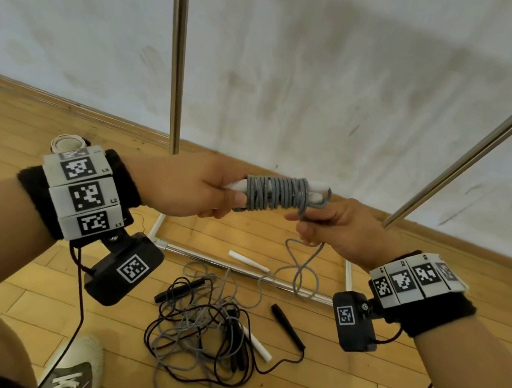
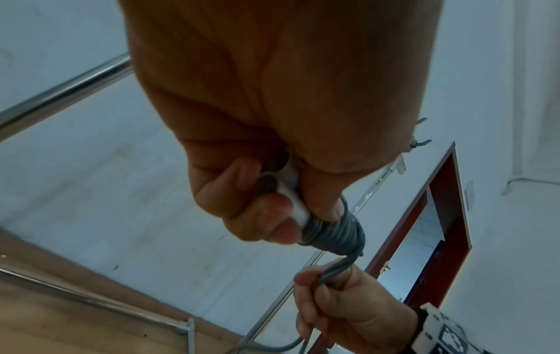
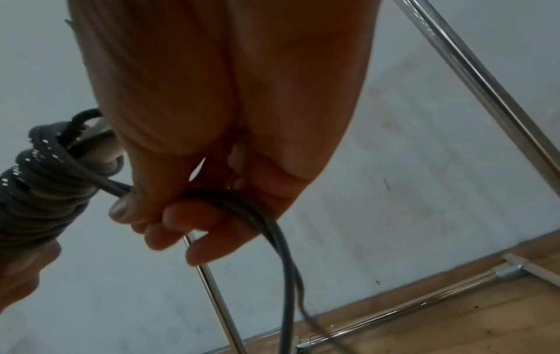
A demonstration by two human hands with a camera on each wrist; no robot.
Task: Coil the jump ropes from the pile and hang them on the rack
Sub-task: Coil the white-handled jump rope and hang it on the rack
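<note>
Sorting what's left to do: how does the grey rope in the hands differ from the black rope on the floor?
The grey rope is wound in tight turns around its white handles; the black rope lies loose and tangled. The grey one is held up by the left hand and right hand; the black one rests untouched on the floor. Both are thin cords with handles.

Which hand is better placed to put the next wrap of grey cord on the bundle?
Right. The right hand already pinches the loose grey cord just beside the bundle, with slack hanging below. The left hand grips the white handles, steadying them, so it is likely not free.
</note>
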